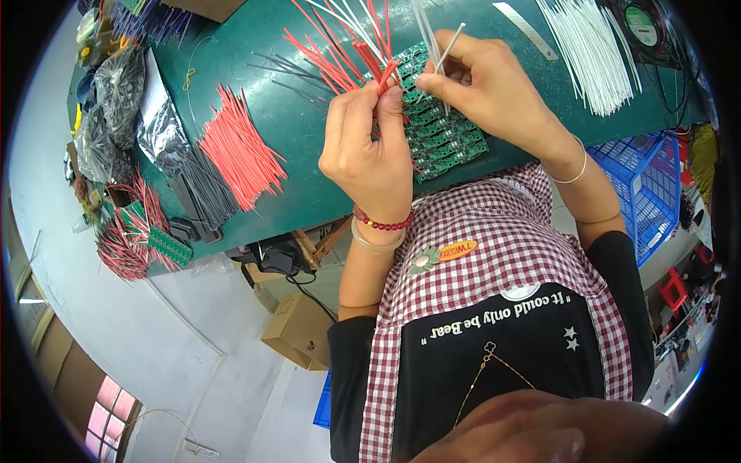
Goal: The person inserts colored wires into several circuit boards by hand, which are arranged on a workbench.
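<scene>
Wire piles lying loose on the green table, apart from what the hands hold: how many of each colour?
Red wire pile: 1
Dark grey wire pile: 1
White wire pile: 1
Total: 3 piles

Apart from these, the left hand pinches red wires and the right hand holds a white wire over the green circuit boards.

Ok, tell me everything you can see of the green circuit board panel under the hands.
The green circuit board panel lies flat on the green table, near its front edge and angled across it. It looks like a rigid array of many small identical boards in rows, with tiny pale components. Red wires and white wires stand up from its far part. The left hand pinches red wires over it; the right hand holds a white wire and covers its upper part.
</scene>
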A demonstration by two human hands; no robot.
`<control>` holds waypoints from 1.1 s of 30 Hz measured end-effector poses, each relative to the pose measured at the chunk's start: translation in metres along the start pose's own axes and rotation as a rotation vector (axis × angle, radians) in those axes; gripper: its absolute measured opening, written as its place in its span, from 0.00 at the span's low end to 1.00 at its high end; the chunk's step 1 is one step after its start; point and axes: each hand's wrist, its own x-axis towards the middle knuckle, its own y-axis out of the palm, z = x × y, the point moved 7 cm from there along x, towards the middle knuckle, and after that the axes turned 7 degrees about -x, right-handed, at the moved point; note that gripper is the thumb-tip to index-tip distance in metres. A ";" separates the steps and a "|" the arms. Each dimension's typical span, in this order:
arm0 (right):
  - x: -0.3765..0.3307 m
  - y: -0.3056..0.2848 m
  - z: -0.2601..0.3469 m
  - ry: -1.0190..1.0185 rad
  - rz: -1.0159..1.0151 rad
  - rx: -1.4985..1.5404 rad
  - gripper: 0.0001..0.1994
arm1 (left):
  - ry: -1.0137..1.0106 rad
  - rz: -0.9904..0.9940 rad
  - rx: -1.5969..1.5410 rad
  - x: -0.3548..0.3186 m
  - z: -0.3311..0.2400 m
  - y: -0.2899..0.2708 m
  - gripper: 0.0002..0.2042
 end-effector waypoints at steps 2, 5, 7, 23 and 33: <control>0.001 0.001 0.003 -0.011 0.015 0.019 0.12 | -0.025 0.002 0.003 0.000 0.001 0.000 0.05; 0.003 0.006 0.004 -0.031 0.043 0.042 0.12 | -0.014 -0.002 0.007 0.000 0.002 0.000 0.05; 0.005 0.008 0.003 -0.041 0.056 0.047 0.11 | -0.021 -0.001 0.002 0.000 0.001 0.000 0.05; -0.001 -0.011 -0.027 0.087 0.062 0.252 0.09 | 0.012 0.002 0.016 0.001 0.000 0.002 0.05; -0.026 0.000 -0.025 0.128 -0.002 0.509 0.08 | -0.226 0.010 -0.291 -0.003 -0.006 -0.011 0.05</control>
